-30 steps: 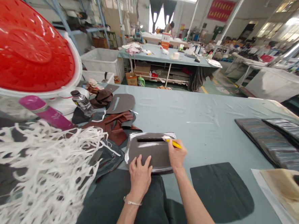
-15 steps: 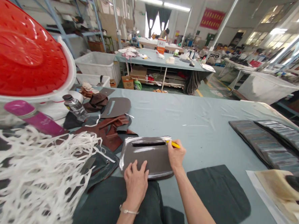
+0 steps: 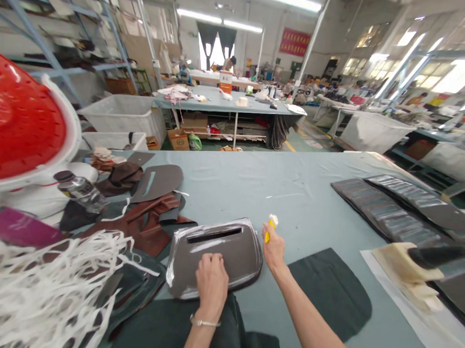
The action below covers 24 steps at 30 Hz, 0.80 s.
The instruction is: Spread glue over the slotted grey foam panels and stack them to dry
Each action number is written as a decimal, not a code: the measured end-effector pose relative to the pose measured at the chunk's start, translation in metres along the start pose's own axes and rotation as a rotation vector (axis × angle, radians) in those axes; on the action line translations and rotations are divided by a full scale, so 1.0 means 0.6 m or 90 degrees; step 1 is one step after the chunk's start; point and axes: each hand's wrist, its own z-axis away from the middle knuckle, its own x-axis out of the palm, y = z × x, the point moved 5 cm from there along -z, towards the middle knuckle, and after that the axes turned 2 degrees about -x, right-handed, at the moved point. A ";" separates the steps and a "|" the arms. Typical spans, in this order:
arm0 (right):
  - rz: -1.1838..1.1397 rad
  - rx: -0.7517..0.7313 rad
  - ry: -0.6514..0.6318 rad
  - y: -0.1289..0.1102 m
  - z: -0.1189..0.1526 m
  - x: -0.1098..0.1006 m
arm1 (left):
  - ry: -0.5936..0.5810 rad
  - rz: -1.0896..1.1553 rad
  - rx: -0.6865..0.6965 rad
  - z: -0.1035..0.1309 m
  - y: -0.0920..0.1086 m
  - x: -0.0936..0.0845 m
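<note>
A dark brown leather-like panel (image 3: 228, 247) with a long slot lies before me, white paste smeared along its edges and below the slot. My left hand (image 3: 212, 278) rests on its lower part, fingers bent and drawn together, pressing it down. To the right of the panel, my right hand (image 3: 274, 250) grips a small brush (image 3: 269, 233) by its yellow handle. The brush's white tip points up, apart from the panel. Under my left forearm lies dark green material (image 3: 160, 327). A dark green rounded piece (image 3: 329, 293) lies flat beyond my right forearm.
White strips (image 3: 48, 289) are heaped at left, near brown scraps (image 3: 147, 216), a bottle (image 3: 80, 188), a purple can (image 3: 16, 224) and a red-and-white basket (image 3: 23, 124). At right are stacked coated panels (image 3: 388, 210) and a cream container (image 3: 400, 263) with a black-handled tool.
My right hand has lifted the brush off the panel's upper right corner and turned its tip upward. My left fingers have gone from spread to drawn together. The panel is slightly turned.
</note>
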 end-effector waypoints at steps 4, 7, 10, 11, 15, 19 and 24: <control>-0.096 0.023 -0.069 0.005 0.063 0.006 | -0.093 0.235 0.005 -0.038 0.068 0.066; -0.198 0.034 -0.032 -0.009 0.093 0.001 | -0.132 0.253 -0.020 -0.059 0.089 0.097; -0.290 0.043 -0.011 -0.019 0.105 -0.007 | -0.154 0.239 -0.047 -0.078 0.088 0.108; -0.304 0.046 -0.001 -0.020 0.105 -0.010 | -0.158 0.232 -0.057 -0.083 0.086 0.110; -0.260 0.067 0.063 -0.009 0.099 -0.015 | -0.173 0.216 -0.058 -0.092 0.086 0.108; -0.245 0.110 0.068 0.009 0.099 -0.007 | -0.215 0.228 -0.035 -0.092 0.091 0.108; -0.217 0.101 0.088 0.010 0.102 0.009 | -0.302 0.142 -0.078 -0.135 0.078 0.145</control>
